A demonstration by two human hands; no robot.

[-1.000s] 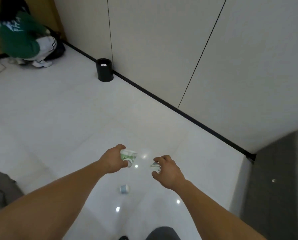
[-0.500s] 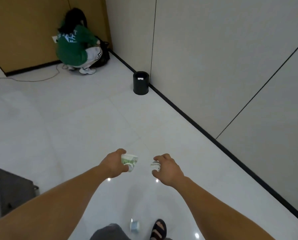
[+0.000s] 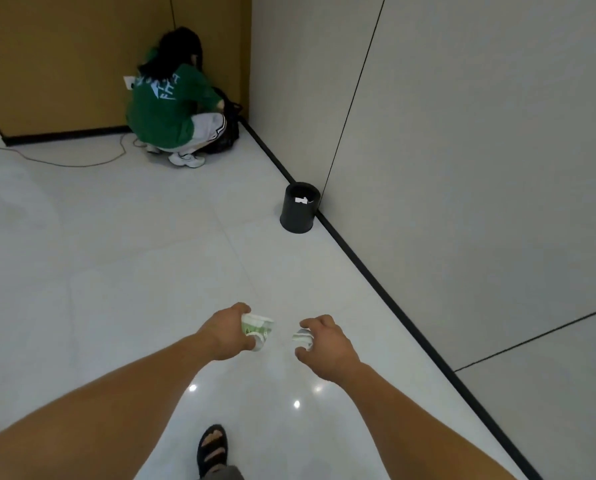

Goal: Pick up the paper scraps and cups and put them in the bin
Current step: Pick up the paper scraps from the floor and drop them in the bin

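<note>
Clutching a cup (image 3: 257, 329), left hand (image 3: 224, 336) (grip closed); right hand (image 3: 326, 348) grips scrap (image 3: 302, 337).

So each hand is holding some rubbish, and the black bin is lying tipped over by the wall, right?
Not quite. The head view shows the black bin standing upright by the wall. The rest holds: the left hand grips a cup, the right hand crumpled paper.

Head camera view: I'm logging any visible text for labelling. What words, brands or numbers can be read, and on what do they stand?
Back of the crouching person's green top: large pale lettering, distorted by folds; no word reads for sure.
Green-and-white paper cup in the left hand: green print, too blurred to read.
White slip in the black bin: no legible text.
Nothing else carries writing.
</note>
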